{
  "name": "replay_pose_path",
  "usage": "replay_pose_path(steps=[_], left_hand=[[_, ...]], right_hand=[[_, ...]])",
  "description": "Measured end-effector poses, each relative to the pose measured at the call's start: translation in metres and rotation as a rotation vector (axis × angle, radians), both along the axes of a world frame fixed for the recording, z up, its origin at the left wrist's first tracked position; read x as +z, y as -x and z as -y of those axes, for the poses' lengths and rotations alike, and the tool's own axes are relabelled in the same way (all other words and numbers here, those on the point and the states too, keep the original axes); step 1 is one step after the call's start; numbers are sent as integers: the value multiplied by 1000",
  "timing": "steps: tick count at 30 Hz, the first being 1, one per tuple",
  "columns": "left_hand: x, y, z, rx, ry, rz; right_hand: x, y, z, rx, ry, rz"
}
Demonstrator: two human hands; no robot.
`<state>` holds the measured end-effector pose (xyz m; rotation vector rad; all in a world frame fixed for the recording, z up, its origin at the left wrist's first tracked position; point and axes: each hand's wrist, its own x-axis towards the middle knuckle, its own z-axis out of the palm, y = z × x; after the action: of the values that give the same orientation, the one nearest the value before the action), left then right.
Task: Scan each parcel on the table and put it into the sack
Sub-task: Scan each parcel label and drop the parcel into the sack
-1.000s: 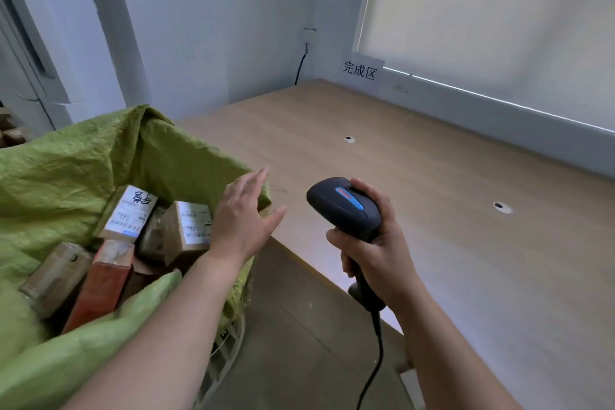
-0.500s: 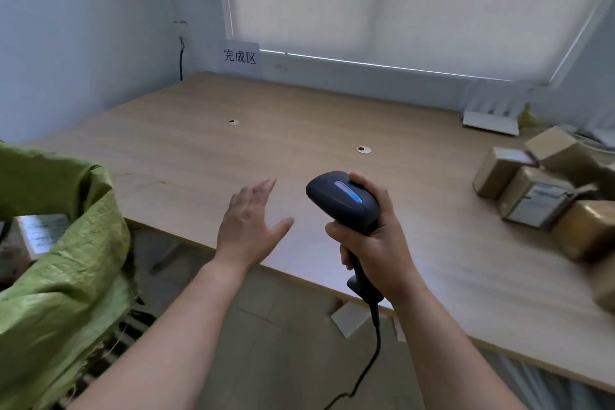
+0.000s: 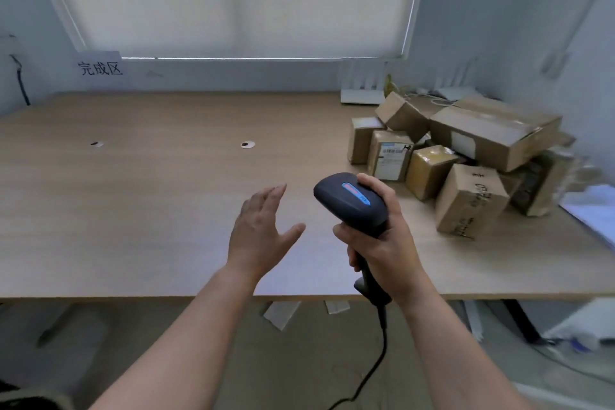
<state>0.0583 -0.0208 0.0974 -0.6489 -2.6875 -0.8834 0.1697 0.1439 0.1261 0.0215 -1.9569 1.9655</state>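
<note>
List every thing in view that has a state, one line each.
Left hand: open, holding nothing, above the table.
Right hand: gripping the barcode scanner.
Barcode scanner: upright, blue light lit.
Cardboard parcels: piled at right, sealed.
Window blind: lowered.

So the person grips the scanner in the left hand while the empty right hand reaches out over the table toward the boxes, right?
Not quite: the head view shows the hands swapped. The right hand grips the scanner, and the empty left hand reaches over the table toward the boxes.

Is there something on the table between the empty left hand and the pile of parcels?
Only the scanner, gripped by the right hand, sits between the left hand and the parcels; the table there is bare.
</note>
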Motion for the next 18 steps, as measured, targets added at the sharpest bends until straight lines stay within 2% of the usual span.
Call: replay_pose_path(steps=[18], left_hand=[[-11,51,-218,-392,26,41]], right_hand=[[-8,-4,-162,-439,-14,37]])
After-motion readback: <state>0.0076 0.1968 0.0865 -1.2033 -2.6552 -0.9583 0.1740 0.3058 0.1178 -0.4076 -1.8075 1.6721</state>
